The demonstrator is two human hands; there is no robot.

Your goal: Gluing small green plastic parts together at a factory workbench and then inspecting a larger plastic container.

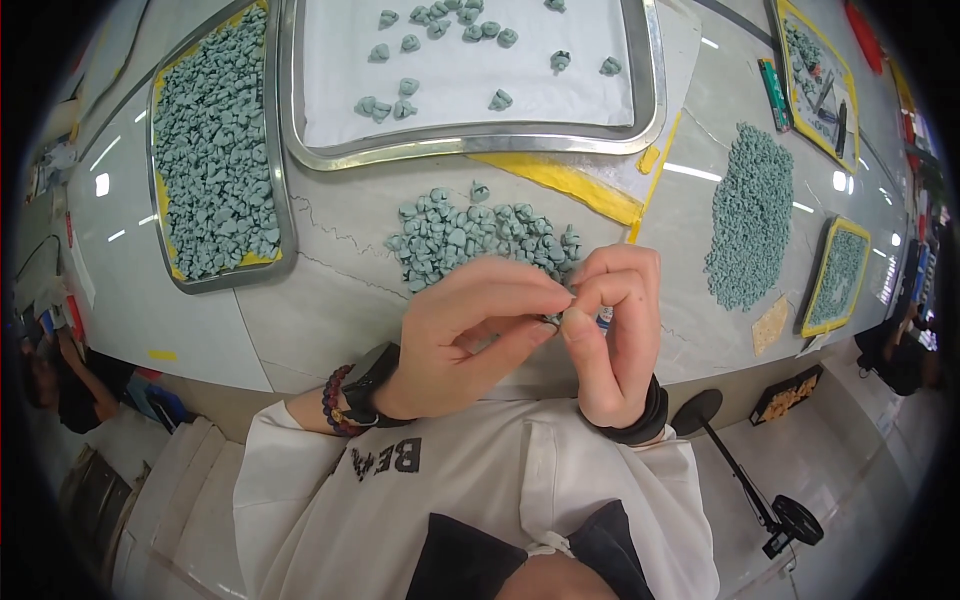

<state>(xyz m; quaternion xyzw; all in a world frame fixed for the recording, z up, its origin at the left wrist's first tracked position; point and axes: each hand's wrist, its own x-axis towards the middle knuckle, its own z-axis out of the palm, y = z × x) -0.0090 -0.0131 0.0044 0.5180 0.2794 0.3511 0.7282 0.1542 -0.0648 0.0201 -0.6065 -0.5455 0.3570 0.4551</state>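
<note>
A small blue-green piece (552, 321) sits at the fingertips of the left grip (470, 340), caught between thumb and forefinger. Only a sliver of it shows; the fingers hide the rest. The right grip (618, 335) meets it at the same spot, thumb and bent forefinger brought close against the left fingertips. I cannot tell whether the right fingers also grasp the piece or only press beside it. The 2 grips are raised in front of the person's chest, near the edge of the pale grey desk (310, 335).

Just beyond the fingers lies a loose pile (450, 235) of similar blue-green pieces, its near edge partly covered by the hands in this view. Farther off stands a metal tray (460, 143) lined with white paper, with pieces scattered over it. To the left, 1 long tray (281, 190) with a yellow inner border is filled with the same kind of piece. To the right, well apart from the hands, is a heap (750, 220) of finer blue-green bits, with a small yellow-bordered tray (822, 327) of bits beside it.

A dark watch (373, 382) and a beaded bracelet (337, 400) circle the left wrist; a black band (650, 412) circles the right.
</note>
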